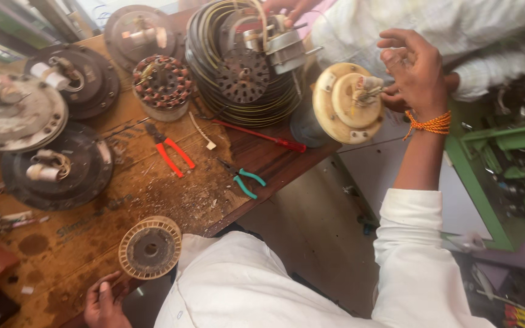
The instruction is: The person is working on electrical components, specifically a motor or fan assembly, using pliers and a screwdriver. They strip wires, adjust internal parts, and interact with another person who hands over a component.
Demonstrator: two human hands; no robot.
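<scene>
Holding up a cream round motor cover (346, 103) off the bench edge, the right hand (416, 71) sits at its right side w/ fingers loosely curled, half open; thumb and fingertips look to be at the small wire bundle (369, 90) on the cover's hub, tho whether they actually pinch it I can't tell. Another person's hand (396, 97) in a pale sleeve is behind it. Left hand (103, 302) rests flat on the wooden bench (92, 237), fingers spread, holding nothing, just beside a ribbed round spool (150, 247). To do this well, my judgement: keep the cover steady and tease the wires gently, no yanking. Containers: none really; a stack of black ring housings (244, 67) cradles a perforated disc and metal part. Red pliers (171, 155), green pliers (245, 180), red screwdriver (262, 135) lie loose nearby.
</scene>
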